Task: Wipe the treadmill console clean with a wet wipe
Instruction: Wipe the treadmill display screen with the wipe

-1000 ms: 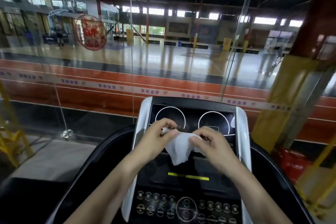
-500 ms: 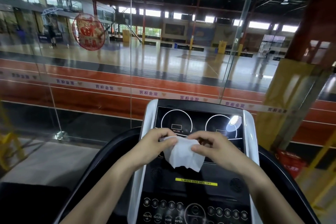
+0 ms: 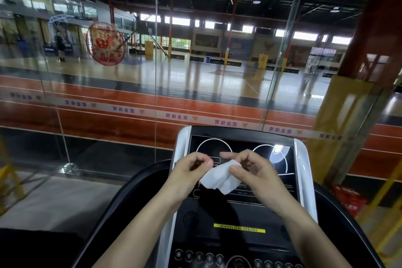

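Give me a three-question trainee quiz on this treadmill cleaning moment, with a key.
1. True or false: the wet wipe is pressed flat on the console screen.
2. Which hand pinches the wipe between thumb and finger: left hand or right hand?
3. What colour is the label strip below the screen: A red, B yellow, C blue?

Key
1. False: it is held crumpled in the air in front of the screen.
2. Right hand; the left hand's grip on it is unclear.
3. B.
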### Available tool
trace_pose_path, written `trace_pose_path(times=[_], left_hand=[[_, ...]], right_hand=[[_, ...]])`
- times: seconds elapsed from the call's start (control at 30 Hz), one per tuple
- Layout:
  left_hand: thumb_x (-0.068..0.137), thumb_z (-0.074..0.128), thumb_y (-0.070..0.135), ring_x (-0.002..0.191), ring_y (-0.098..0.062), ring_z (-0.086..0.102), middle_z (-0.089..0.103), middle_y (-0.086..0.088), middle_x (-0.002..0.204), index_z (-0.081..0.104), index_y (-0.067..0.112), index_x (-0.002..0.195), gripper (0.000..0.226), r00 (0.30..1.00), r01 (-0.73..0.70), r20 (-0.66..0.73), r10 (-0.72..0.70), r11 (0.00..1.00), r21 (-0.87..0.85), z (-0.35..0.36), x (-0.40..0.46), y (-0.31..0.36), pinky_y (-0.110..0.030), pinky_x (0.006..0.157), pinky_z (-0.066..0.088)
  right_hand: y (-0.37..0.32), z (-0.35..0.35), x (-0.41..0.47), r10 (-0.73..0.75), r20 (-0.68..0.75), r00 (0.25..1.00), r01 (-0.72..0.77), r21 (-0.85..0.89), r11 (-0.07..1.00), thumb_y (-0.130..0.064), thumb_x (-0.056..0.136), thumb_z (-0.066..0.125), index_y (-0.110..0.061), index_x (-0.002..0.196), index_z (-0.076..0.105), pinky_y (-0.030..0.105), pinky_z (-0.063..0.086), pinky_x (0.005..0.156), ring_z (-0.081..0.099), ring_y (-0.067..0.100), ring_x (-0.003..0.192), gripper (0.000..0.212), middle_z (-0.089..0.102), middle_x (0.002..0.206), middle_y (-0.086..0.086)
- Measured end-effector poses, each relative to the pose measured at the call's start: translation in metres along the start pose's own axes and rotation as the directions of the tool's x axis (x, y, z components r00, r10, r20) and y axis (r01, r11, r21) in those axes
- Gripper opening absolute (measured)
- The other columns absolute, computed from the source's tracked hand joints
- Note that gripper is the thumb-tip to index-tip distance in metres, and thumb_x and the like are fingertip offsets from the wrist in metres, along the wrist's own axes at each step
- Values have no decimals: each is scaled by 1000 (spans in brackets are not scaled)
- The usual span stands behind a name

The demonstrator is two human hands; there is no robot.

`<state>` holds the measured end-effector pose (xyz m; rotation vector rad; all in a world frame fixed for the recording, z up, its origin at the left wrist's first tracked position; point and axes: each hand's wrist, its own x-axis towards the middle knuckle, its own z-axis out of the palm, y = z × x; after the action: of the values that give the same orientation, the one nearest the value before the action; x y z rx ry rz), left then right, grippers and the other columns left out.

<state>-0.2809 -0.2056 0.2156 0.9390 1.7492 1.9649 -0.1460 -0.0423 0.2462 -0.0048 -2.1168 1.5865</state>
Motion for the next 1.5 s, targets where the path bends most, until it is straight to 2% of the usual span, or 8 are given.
trace_pose_path(times=[0.17,0.73,0.83,0.93,1.1,1.23,1.37,1.5], left_hand=[[101,64,22,84,-9,67,76,1,90,78,13,98,17,996,-36,83,35,999,14,-3,-5,1,-22,78,53],[93,74,6,91,-16,70,77,-13,98,79,11,99,9,1000,-23,13,23,1000,1,-20,8,-24,-27,85,56],[94,72,13,98,-3,66,73,13,101,76,27,103,17,983,-104,-109,150,933,345,-33,14,-37,-19,86,51],[96,68,17,116,-9,57,62,17,123,70,29,118,25,909,-195,-116,399,656,729,-53,25,-56,-36,100,48],[103,54,23,152,-19,31,37,2,165,47,21,151,49,907,-197,23,421,373,907,-59,46,-72,-44,118,35],[103,54,21,156,-20,28,36,-1,166,43,12,156,54,907,-201,75,414,272,941,-62,58,-88,-45,121,37],[102,37,22,156,-19,27,38,0,165,43,12,155,55,895,-205,86,437,233,951,-64,60,-94,-41,126,27],[98,30,22,158,-18,22,34,1,167,42,12,156,60,890,-204,85,449,224,953,-64,58,-97,-39,127,19]], right_hand=[[8,11,6,28,-91,995,-28,1,1000,-17,90,77,-20,88,67,34,48,70,64,15,77,11,71,82,3],[36,29,19,371,-22,928,-350,280,894,-11,89,75,-2,106,76,42,57,81,73,31,91,19,76,104,24],[37,32,40,330,-148,932,-320,90,943,-10,90,77,-9,91,80,36,52,75,69,25,85,3,77,92,15],[33,35,75,45,-340,940,-143,-268,953,-14,90,78,-16,82,77,20,47,67,62,2,66,8,75,76,0],[59,50,125,-622,-91,777,268,-848,458,1,81,80,-8,94,79,33,58,82,70,22,92,15,75,100,6],[90,63,124,-598,119,793,343,-898,276,14,65,85,-8,83,78,31,55,88,74,29,97,28,78,94,8],[113,59,104,-520,121,845,321,-894,313,-9,90,75,-8,104,79,36,55,105,65,24,129,14,74,127,8],[117,58,95,-446,-3,895,175,-917,358,-25,97,71,-13,91,79,37,61,70,67,29,115,15,66,130,11]])
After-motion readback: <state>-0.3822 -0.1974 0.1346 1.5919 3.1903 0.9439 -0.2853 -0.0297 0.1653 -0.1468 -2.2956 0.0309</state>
